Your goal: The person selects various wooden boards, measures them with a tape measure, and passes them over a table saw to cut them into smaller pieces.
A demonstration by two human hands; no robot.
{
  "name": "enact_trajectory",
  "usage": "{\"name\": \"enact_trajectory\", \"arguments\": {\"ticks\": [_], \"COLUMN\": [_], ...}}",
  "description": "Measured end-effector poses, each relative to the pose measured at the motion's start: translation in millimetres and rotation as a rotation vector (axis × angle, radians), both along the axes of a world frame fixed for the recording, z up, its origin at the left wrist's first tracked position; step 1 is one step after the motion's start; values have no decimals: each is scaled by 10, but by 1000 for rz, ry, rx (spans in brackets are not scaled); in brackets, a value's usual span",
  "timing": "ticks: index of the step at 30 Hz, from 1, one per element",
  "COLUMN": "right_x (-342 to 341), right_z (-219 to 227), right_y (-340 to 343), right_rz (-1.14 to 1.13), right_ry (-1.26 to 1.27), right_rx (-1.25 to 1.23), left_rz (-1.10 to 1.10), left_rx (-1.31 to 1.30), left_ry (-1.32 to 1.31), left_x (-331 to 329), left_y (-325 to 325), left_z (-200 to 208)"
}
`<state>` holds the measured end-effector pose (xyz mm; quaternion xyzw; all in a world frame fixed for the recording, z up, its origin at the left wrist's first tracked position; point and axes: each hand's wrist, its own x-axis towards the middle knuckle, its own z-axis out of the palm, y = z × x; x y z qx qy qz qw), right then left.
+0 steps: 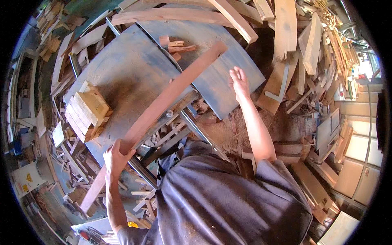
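Observation:
A long reddish-brown wooden board [163,102] lies diagonally across the grey metal machine table [134,57], its near left end hanging past the table edge. My left hand [116,157] is closed around the board close to that end, thumb toward its upper face. Off to the right of the board, my right hand [239,83] hovers over the table's right part, apart from the board. Its fingers are curled in, and nothing shows in them. Small reddish offcuts [179,46] lie beyond the board, beside the dark slot that divides the table.
A stack of pale wooden blocks [87,110] sits on the table's left side. Curved planks [175,15] lie along the far edge. Lumber pieces [286,32] crowd the right, with a metal square [281,87] among them. A metal rail [200,130] runs along the near edge.

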<state>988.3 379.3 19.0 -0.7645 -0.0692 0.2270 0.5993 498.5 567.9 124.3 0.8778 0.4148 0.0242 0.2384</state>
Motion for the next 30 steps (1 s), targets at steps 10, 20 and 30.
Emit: {"name": "enact_trajectory", "arguments": {"ticks": [10,20,30], "right_x": [427,351,-45], "right_z": [-988,-957,-941], "right_y": [254,523,595], "right_rz": [219,415,388], "right_ry": [-322,-192,-369], "right_rx": [-455,-348,-434], "left_rz": [-37,-58,-83], "left_rx": [-81,-66,-85], "left_ry": [149,62,74], "left_x": [-191,-702,-930], "left_y": [405,559,568], "left_z": [-659,-1060,-1256]}}
